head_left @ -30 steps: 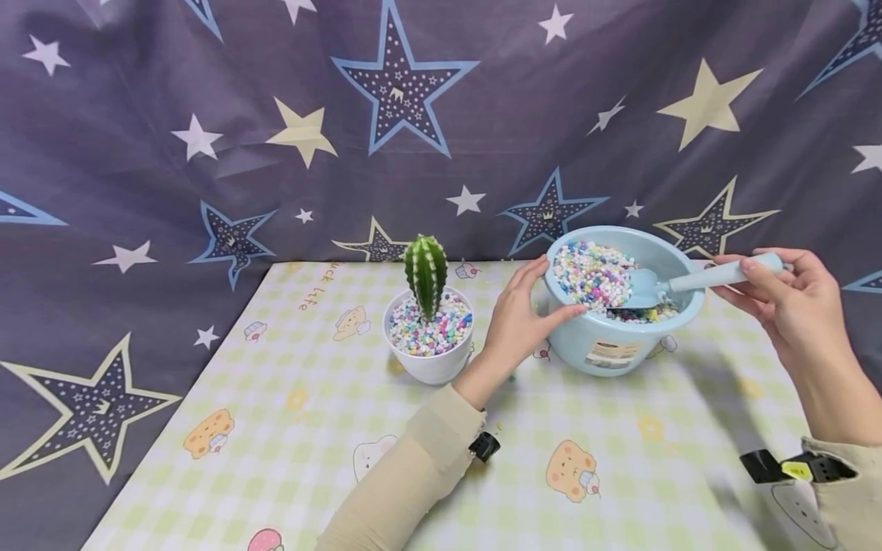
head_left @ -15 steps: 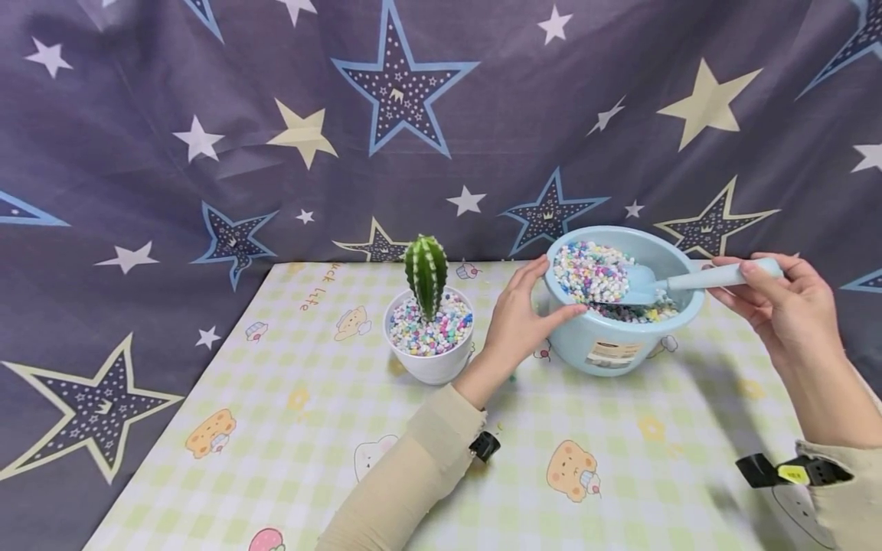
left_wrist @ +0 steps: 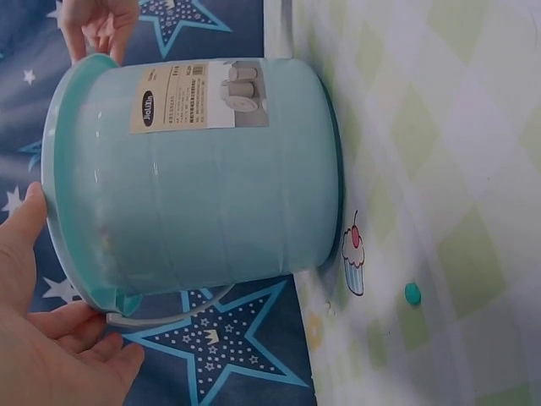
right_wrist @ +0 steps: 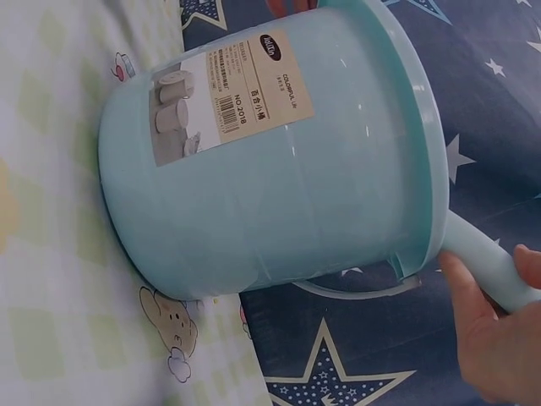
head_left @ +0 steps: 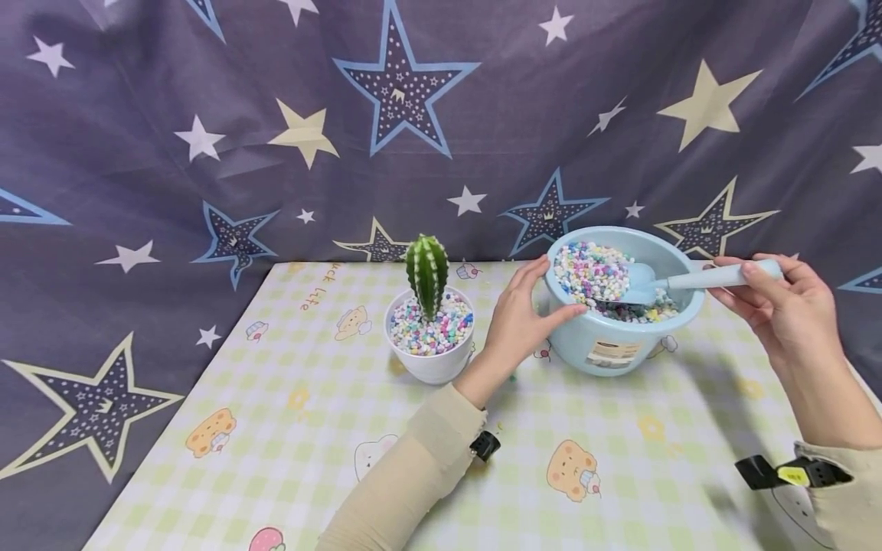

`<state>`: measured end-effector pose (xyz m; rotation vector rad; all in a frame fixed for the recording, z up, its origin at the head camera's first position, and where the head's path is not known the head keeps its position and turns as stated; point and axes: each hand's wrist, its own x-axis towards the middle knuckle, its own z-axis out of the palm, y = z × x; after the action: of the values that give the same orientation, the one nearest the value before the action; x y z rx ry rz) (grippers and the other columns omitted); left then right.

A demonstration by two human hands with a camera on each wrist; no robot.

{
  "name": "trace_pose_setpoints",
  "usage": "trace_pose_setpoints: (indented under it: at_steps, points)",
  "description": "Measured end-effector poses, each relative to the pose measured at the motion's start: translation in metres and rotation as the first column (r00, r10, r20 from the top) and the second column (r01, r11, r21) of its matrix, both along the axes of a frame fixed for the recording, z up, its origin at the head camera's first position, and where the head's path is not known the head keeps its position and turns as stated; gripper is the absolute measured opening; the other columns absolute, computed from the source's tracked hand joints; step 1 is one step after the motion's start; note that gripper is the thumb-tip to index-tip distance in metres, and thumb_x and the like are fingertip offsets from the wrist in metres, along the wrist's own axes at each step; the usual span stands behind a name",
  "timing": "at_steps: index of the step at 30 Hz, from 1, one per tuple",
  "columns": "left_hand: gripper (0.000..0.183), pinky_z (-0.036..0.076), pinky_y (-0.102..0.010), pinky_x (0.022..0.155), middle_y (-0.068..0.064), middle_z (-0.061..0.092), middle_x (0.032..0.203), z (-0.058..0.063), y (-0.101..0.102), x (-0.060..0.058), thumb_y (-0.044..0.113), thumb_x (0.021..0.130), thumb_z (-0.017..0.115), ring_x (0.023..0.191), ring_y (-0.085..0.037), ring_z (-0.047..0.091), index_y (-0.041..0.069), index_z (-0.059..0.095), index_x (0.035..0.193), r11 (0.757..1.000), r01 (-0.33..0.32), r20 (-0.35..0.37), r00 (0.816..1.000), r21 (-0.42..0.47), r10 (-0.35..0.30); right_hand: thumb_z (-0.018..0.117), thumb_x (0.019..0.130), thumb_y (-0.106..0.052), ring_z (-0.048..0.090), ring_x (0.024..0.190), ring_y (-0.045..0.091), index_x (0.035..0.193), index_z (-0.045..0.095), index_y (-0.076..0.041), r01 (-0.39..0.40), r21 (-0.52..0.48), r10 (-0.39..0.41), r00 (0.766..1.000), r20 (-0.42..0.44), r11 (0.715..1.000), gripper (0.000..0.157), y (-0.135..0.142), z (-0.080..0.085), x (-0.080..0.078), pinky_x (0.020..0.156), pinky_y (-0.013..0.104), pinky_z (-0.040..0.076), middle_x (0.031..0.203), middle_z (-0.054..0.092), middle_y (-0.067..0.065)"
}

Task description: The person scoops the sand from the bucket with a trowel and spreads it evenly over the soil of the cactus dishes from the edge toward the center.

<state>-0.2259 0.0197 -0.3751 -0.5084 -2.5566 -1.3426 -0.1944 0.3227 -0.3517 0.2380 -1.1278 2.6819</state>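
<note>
A light blue bucket (head_left: 586, 342) stands at the back right of the table, part filled with small multicoloured pebbles (head_left: 598, 269) heaped on its left side. My left hand (head_left: 520, 317) holds the bucket's left rim, thumb on the front edge; in the left wrist view, its fingertips (left_wrist: 80, 326) rest by the handle joint. My right hand (head_left: 792, 306) grips the pale handle of a light blue hand shovel (head_left: 713, 277). The shovel's blade lies inside the bucket against the pebbles. In the right wrist view, the bucket wall hides the blade.
Left of the bucket stands a white pot (head_left: 432, 367) with a green cactus (head_left: 427, 277) in similar pebbles. A checked cloth (head_left: 310, 474) covers the table. A dark star-patterned curtain (head_left: 482, 115) hangs behind. One teal pebble (left_wrist: 412, 293) lies on the cloth.
My right hand and the shovel have shifted slightly left, and the blade sits a little further under the heaped pebbles. My left hand stays on the bucket rim.
</note>
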Motion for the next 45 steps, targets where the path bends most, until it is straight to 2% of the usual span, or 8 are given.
trace_pose_setpoints:
  at_steps: [6,13,21,25,34,40,45]
  points:
    - [0.083,0.04,-0.038,0.118,0.003,0.042,0.158,0.001,0.001,0.0,0.045,0.081,0.08,0.144,-0.02,0.044,0.014,0.045,0.15,1.0,0.006,0.006,1.0,-0.002,-0.006,0.044,0.097,0.017,0.075,0.086,0.038,0.098,0.056,0.008,-0.026,-0.069,0.026,1.0,-0.006,0.997,0.016,0.006,-0.001,0.002,0.073,0.045,0.061,0.094,0.073,0.031]
    - [0.083,0.04,-0.039,0.118,0.003,0.039,0.159,0.002,-0.002,0.001,0.045,0.083,0.079,0.144,-0.021,0.043,0.014,0.043,0.152,1.0,0.024,0.017,1.0,-0.018,-0.023,0.041,0.097,0.018,0.074,0.088,0.041,0.095,0.06,0.011,-0.059,-0.147,0.059,0.998,-0.004,0.987,0.02,0.008,0.001,0.005,0.074,0.049,0.06,0.095,0.072,0.034]
    - [0.076,0.038,-0.039,0.12,0.004,0.036,0.161,0.011,-0.01,0.001,0.044,0.088,0.074,0.146,-0.019,0.039,0.015,0.043,0.151,0.992,0.062,0.039,0.998,-0.108,-0.058,0.042,0.098,0.016,0.074,0.084,0.043,0.098,0.059,0.01,-0.051,-0.168,0.052,0.999,-0.003,0.984,0.018,0.008,0.005,0.005,0.072,0.05,0.06,0.094,0.072,0.034]
    - [0.073,0.037,-0.04,0.12,0.003,0.036,0.161,0.021,-0.016,0.004,0.04,0.089,0.074,0.147,-0.019,0.039,0.015,0.044,0.151,0.991,0.082,0.031,0.996,-0.108,-0.079,0.043,0.098,0.015,0.074,0.086,0.043,0.098,0.059,0.01,-0.041,-0.181,0.044,0.999,0.013,0.983,0.017,0.007,0.009,0.004,0.072,0.05,0.06,0.094,0.072,0.034]
    - [0.071,0.035,-0.043,0.121,0.003,0.037,0.16,0.052,-0.036,0.014,0.04,0.089,0.074,0.147,-0.02,0.038,0.018,0.045,0.15,0.991,0.11,-0.044,0.993,-0.074,-0.114,0.046,0.096,0.016,0.074,0.089,0.043,0.098,0.06,0.011,-0.03,-0.189,0.033,0.999,0.011,0.982,0.015,0.006,0.017,0.003,0.072,0.051,0.061,0.095,0.072,0.034]
    - [0.066,0.035,-0.036,0.121,0.003,0.045,0.155,0.077,-0.052,0.027,0.038,0.09,0.074,0.145,-0.014,0.041,0.02,0.048,0.148,0.989,0.131,-0.113,0.984,-0.069,-0.138,0.047,0.097,0.015,0.074,0.089,0.042,0.098,0.061,0.01,-0.024,-0.177,0.028,0.999,0.02,0.984,0.015,0.002,0.021,0.002,0.07,0.051,0.061,0.095,0.072,0.033]
    - [0.062,0.037,-0.029,0.119,0.002,0.053,0.149,0.095,-0.067,0.037,0.033,0.089,0.076,0.14,-0.011,0.046,0.017,0.053,0.144,0.99,0.133,-0.222,0.965,-0.054,-0.142,0.045,0.097,0.014,0.074,0.087,0.043,0.097,0.06,0.011,-0.039,-0.183,0.042,0.999,0.012,0.982,0.015,-0.005,0.026,0.002,0.07,0.051,0.061,0.094,0.072,0.034]
